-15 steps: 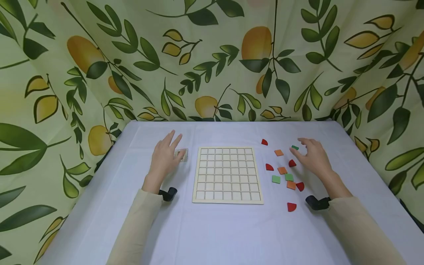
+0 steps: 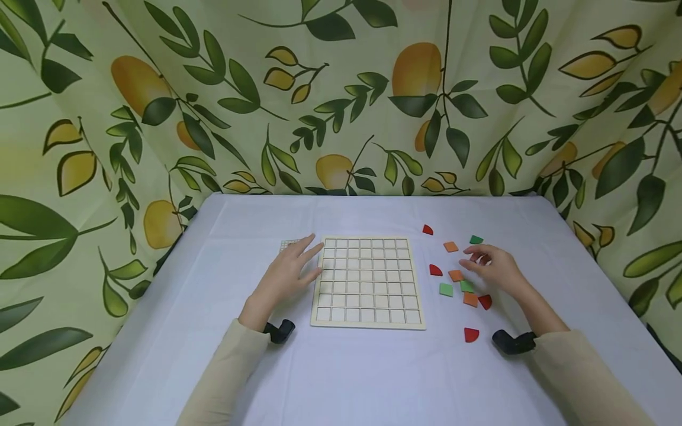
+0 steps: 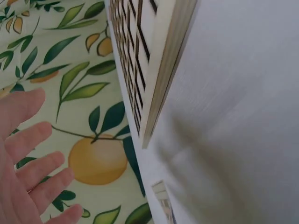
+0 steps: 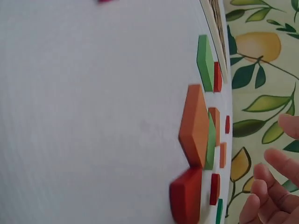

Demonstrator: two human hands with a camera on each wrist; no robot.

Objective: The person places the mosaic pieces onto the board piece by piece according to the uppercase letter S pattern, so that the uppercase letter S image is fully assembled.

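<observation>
My left hand (image 2: 285, 275), fingers spread and holding nothing, hovers at the left edge of a pale wooden board (image 2: 367, 324) marked with a grid of squares. It partly covers a small gridded card (image 2: 288, 242) behind it; the left wrist view shows the fingers (image 3: 35, 165) raised off the table. Over the scattered coloured pieces on the right is my right hand (image 2: 495, 269), its fingers loosely bent and nothing between them. Nearest its fingertips are an orange square (image 2: 456, 276) and a light green piece (image 2: 467, 286). A red quarter-round piece (image 4: 215, 189), hidden from the head view, shows in the right wrist view.
More flat pieces lie right of the board: a dark green one (image 2: 476, 239), a light green square (image 2: 446, 289), orange squares (image 2: 450, 247) and several red quarter-rounds (image 2: 471, 335). White cloth covers the table (image 2: 341, 378). A fruit-patterned curtain (image 2: 341, 106) rises along the back and sides.
My left hand has moved right and nearer me, from the small card to the board's edge. The right hand has come nearer me, its fingers bending more, uncovering the dark green piece.
</observation>
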